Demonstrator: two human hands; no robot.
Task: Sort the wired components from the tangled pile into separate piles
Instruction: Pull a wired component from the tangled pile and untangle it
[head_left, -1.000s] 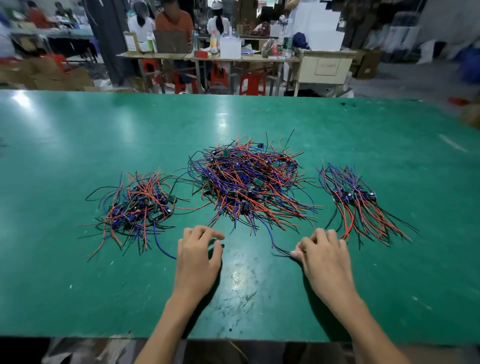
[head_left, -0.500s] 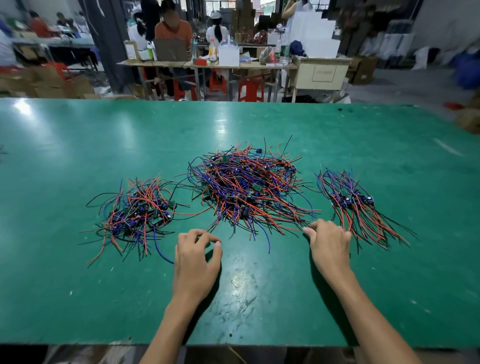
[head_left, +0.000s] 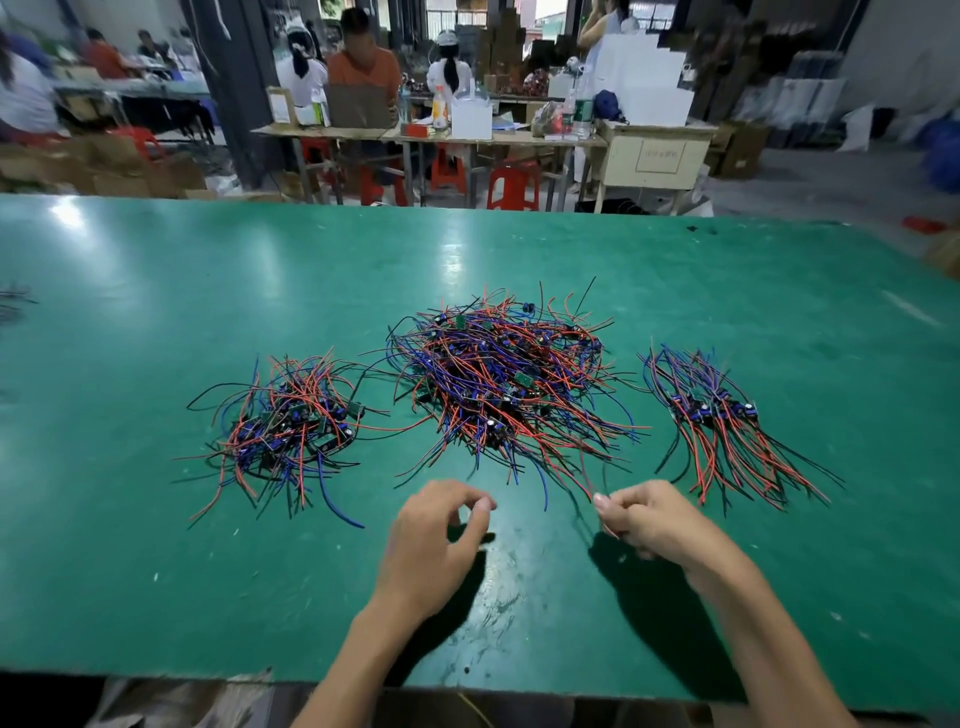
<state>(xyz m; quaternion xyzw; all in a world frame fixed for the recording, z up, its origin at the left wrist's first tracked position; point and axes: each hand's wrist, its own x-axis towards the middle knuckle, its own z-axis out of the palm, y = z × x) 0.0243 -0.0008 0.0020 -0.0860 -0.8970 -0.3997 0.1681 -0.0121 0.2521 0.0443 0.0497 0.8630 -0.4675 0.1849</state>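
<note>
The green table carries three groups of wired components. The tangled pile sits at centre and serves as the reference here. A smaller sorted pile lies to its left, apart from it save for stray wire ends. A second sorted pile, its wires combed roughly parallel and running toward the near right, lies to the right of the tangled pile with a clear strip of table between them.

The left hand hovers on the near side of the tangled pile, slightly left of its centre. Its fingers are loosely curled, thumb and forefinger close together, and nothing is seen in them. Half a second ago this hand lay lower against the table in much the same spot; a shadow gap now shows beneath it.

The right hand is on the near side of the tangled pile, toward its right edge. Its thumb and fingers pinch a thin dark wire that runs up from the fingertips into the near fringe of the pile. Half a second ago this hand reached further forward, at the gap between the tangled pile and the right-hand pile; it is now drawn back toward the near edge.

All three piles match their earlier positions.
</note>
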